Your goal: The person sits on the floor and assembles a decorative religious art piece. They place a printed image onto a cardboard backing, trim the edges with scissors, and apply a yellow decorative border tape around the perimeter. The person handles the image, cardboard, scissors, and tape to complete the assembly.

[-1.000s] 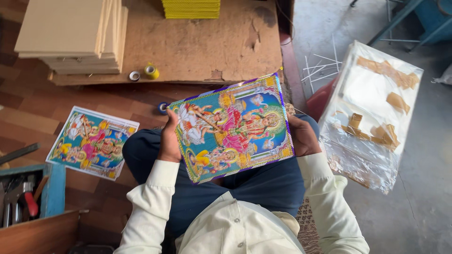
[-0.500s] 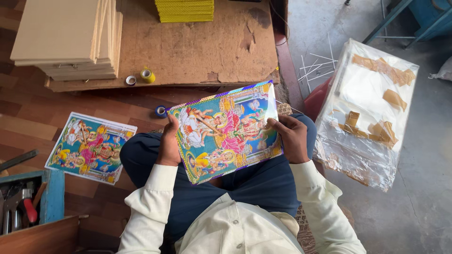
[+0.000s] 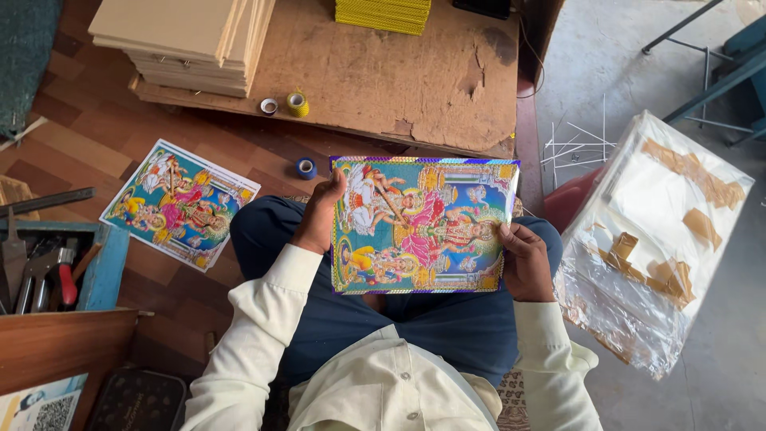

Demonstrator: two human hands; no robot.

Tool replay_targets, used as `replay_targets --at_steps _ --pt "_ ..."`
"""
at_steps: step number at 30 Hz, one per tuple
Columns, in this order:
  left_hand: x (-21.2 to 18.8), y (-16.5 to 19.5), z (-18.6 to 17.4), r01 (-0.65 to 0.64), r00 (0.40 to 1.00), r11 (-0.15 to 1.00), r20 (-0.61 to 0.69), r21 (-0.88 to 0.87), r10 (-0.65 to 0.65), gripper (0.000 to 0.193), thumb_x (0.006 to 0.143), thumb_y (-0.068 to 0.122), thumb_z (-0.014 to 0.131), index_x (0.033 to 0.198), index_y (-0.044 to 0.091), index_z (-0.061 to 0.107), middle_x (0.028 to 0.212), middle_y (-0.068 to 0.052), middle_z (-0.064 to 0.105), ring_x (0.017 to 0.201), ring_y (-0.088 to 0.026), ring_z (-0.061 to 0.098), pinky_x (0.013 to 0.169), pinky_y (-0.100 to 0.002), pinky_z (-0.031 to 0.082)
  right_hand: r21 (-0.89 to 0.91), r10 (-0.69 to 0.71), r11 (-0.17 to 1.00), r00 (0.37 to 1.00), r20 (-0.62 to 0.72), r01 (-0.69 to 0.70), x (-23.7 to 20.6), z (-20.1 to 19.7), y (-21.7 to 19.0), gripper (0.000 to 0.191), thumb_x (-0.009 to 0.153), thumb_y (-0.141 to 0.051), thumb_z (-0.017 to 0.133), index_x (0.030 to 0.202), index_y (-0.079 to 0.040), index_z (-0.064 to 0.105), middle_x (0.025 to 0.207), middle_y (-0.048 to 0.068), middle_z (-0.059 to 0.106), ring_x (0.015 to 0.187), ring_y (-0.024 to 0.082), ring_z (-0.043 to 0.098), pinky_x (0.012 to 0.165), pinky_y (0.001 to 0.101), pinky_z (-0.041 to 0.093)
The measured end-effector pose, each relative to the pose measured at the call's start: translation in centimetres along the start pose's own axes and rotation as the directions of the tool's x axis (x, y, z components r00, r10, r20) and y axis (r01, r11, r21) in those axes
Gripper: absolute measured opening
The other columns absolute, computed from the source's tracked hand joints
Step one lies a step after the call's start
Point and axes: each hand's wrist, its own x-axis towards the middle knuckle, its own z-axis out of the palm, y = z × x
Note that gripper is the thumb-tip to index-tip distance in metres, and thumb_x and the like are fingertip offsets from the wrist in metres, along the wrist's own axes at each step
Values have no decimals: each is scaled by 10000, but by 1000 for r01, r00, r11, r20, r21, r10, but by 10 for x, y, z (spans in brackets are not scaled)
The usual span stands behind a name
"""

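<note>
Gripped only at its side edges by the left hand and right hand, the colourful print at frame centre could be creased if squeezed.

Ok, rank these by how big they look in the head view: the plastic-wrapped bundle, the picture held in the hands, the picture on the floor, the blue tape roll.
1. Plastic-wrapped bundle.
2. Held picture, though it sits nearer the camera, which may flatter it.
3. Floor picture; possibly the same size as the held one.
4. Blue tape roll, plainly smallest.

I see both hands, left hand and right hand, gripping a colourful print at mid-frame; a second print lies on the floor at left.
</note>
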Motion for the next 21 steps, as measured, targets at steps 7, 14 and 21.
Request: replay_targets --at_steps 7,14,21 --pt "17 20 -7 -59 992 985 -121 -160 40 664 993 512 590 1415 5 515 1345 -90 628 1191 -188 653 1028 -386 540 -79 157 987 957 242 -142 -8 9 -1 445 1020 -288 552 1346 14 547 1209 157 706 973 277 753 722 379 596" --pt "38 35 -12 -123 977 990 -169 66 133 606 1055 489 612 1335 -48 610 1250 -97 661 1132 -184 623 974 -360 525 -24 138 990 971 194 -136 12 21 0 356 1079 -272 561 1277 23 548 1095 201 714 833 309 758 661 390 624" --pt "43 93 37 -120 975 988 -175 97 135 446 1017 426 577 1241 42 620 1180 -66 652 1072 -165 658 914 -372 571 -518 -541 603 788 294 607 34 101 -64 198 1049 -35 643 1229 41 679 1155 205 718 1051 330 736 934 412 618"
